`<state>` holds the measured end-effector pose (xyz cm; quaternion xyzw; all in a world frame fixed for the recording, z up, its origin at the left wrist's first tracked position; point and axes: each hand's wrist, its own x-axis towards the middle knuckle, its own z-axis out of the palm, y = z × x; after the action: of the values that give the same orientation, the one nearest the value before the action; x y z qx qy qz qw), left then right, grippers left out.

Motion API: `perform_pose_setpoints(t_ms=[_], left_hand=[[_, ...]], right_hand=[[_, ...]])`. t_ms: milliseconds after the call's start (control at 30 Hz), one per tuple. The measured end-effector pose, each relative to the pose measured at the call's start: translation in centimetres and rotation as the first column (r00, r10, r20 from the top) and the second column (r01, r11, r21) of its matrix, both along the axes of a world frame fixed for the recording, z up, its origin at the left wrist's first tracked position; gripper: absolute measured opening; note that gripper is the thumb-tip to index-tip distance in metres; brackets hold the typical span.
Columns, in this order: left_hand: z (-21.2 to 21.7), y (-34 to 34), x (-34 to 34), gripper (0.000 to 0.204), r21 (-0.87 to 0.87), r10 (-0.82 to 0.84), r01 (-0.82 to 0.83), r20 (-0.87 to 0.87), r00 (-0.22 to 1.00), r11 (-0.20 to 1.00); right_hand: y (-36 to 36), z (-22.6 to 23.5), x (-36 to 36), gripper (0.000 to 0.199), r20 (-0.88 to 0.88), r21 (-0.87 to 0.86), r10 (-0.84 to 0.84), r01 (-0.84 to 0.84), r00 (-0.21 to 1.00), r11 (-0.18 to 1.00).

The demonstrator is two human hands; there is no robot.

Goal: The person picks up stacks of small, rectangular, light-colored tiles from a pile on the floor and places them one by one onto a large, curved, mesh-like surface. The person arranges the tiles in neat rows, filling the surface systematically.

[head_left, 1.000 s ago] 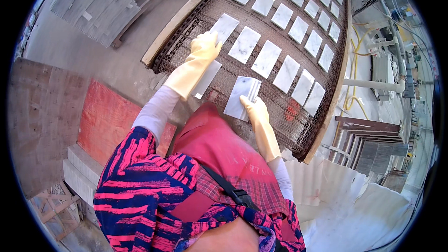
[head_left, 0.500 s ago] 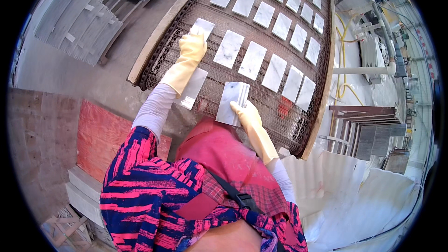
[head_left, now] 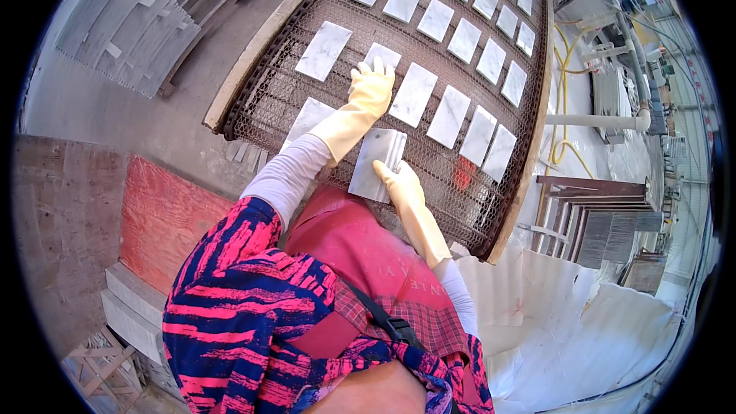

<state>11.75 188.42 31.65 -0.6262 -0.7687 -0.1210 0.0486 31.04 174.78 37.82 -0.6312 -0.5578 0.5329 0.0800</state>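
Observation:
My left hand (head_left: 371, 89), in a yellow rubber glove, lies with its fingers spread on the near part of a white, grey-veined marble tile (head_left: 382, 54) on the wire-mesh conveyor (head_left: 349, 126). The palm side is hidden. My right hand (head_left: 402, 185), gloved alike, grips a small stack of marble tiles (head_left: 374, 165) by its right side, close in front of my red apron (head_left: 360, 234). To the left of my left hand one tile (head_left: 323, 51) lies on the mesh. Another tile (head_left: 307, 120) is partly covered by my left forearm.
Several rows of tiles (head_left: 435, 20) run away across the mesh, between pale side rails (head_left: 261, 46). Stacked grey slabs (head_left: 126, 27) stand on the left. A metal rack (head_left: 586, 199), a white pipe (head_left: 598, 119) and a yellow hose (head_left: 563, 80) are on the right.
My left hand has moved right, from the leftmost tile to the tile beside it. The leftmost tile now lies uncovered. My right hand still holds the stack, almost in the same place.

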Motion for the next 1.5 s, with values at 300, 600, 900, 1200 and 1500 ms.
perform_pose_setpoints(t_ms=[300, 600, 900, 1200, 1500], left_hand=[[0.2, 0.3, -1.2, 0.068, 0.078, 0.009, -0.020, 0.132, 0.991, 0.997], [1.4, 0.5, -2.5, 0.066, -0.082, 0.089, -0.087, 0.031, 0.995, 0.993], [0.9, 0.8, -2.2, 0.057, -0.012, 0.127, -0.128, -0.058, 0.990, 0.992], [1.9, 0.4, -2.4, 0.051, -0.070, 0.133, -0.131, 0.016, 0.991, 0.989], [6.8, -13.1, -3.0, 0.064, -0.227, 0.199, -0.146, 0.234, 0.952, 0.963]], right_hand=[[-0.2, -0.1, 0.6, 0.052, -0.015, -0.013, -0.011, 0.011, 1.000, 1.000], [-0.3, 1.8, 0.2, 0.060, 0.012, -0.041, 0.013, -0.012, 1.000, 0.999], [-0.2, 1.4, 0.4, 0.058, 0.016, -0.044, 0.014, -0.014, 1.000, 0.999], [0.6, -2.3, 0.8, 0.047, -0.174, -0.157, -0.126, 0.099, 0.977, 0.983], [1.1, -0.4, 1.4, 0.045, -0.314, -0.310, -0.231, 0.131, 0.921, 0.942]])
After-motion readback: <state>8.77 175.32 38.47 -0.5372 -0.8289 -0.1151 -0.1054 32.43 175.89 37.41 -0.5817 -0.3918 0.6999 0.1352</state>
